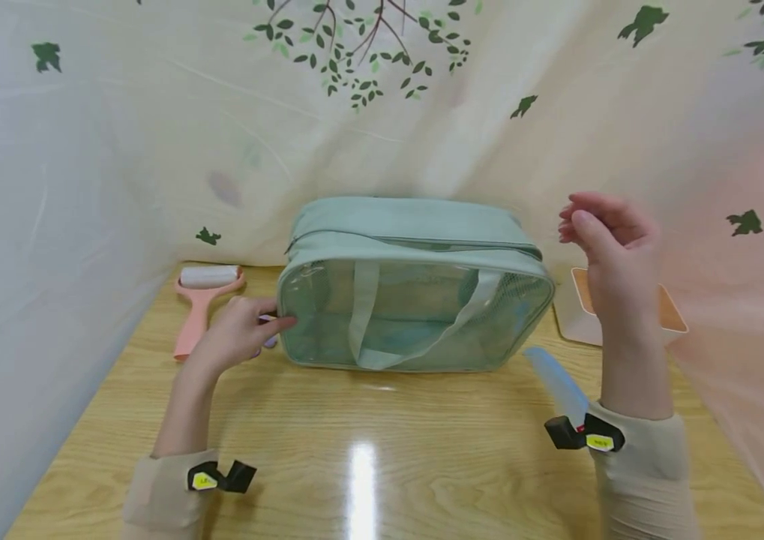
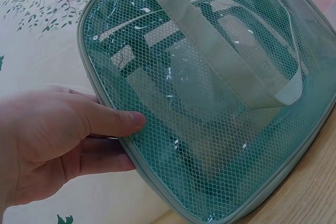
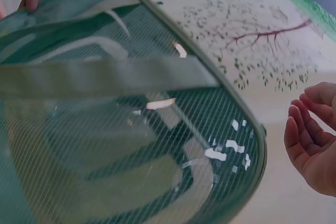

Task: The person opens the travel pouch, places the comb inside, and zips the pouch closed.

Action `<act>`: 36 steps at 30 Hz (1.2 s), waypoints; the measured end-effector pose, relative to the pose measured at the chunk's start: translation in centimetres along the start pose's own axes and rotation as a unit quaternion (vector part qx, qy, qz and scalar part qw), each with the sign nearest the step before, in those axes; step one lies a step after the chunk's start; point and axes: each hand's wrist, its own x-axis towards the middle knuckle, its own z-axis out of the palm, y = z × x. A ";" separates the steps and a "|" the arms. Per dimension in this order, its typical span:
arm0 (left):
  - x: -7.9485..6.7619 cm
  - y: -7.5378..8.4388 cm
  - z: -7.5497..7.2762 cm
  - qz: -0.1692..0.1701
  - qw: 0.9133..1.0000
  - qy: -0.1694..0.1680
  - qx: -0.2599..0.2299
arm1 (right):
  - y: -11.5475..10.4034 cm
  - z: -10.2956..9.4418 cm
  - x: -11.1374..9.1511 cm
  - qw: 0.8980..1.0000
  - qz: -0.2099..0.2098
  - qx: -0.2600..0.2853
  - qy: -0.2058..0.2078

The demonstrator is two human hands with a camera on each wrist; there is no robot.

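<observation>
A mint-green toiletry bag (image 1: 422,217) with clear mesh-patterned panels stands upright near the back of the table, its fabric handle hanging across the front. My left hand (image 1: 243,330) grips its left edge. In the left wrist view the thumb of that hand (image 2: 68,135) lies on the clear front panel, other fingers behind the edge. Off the bag's right end, my right hand (image 1: 618,240) is raised in the air with loosely bent fingers and nothing in them. The right wrist view shows this hand (image 3: 315,135) apart from the bag's corner.
A pink lint roller (image 1: 196,319) lies on the left of the wooden table (image 1: 301,450). Small purple items (image 1: 270,342) are partly hidden by my left hand. At right are a translucent blue strip-like object (image 1: 553,375) and a flat white-and-orange item (image 1: 577,311). A leaf-printed cloth (image 1: 253,150) hangs behind.
</observation>
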 end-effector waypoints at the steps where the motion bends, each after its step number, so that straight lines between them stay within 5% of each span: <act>1: 0.0 0.0 0.0 0.002 1.000 0.000 0.000 | 0.1 -0.6 -0.3 1.000 0.005 0.009 0.010; 7: 0.0 -0.1 0.0 0.007 1.000 0.000 -0.002 | 0.8 -4.0 -2.0 0.998 0.046 0.012 0.044; 14: 0.0 -0.1 -0.2 0.005 1.000 0.001 -0.005 | 2.2 -7.0 -3.8 0.998 0.058 0.006 0.027; 25: 0.0 -0.1 0.1 -0.001 1.000 -0.009 -0.017 | 4.6 -11.1 -7.1 0.984 0.116 -0.136 0.004; 28: -0.1 0.0 0.1 -0.004 1.000 -0.010 -0.020 | 5.2 -12.0 -7.9 0.976 0.139 -0.168 -0.018; 36: -0.1 0.0 0.0 -0.009 1.000 -0.009 -0.024 | 6.1 -14.6 -10.3 0.931 0.192 -0.297 -0.085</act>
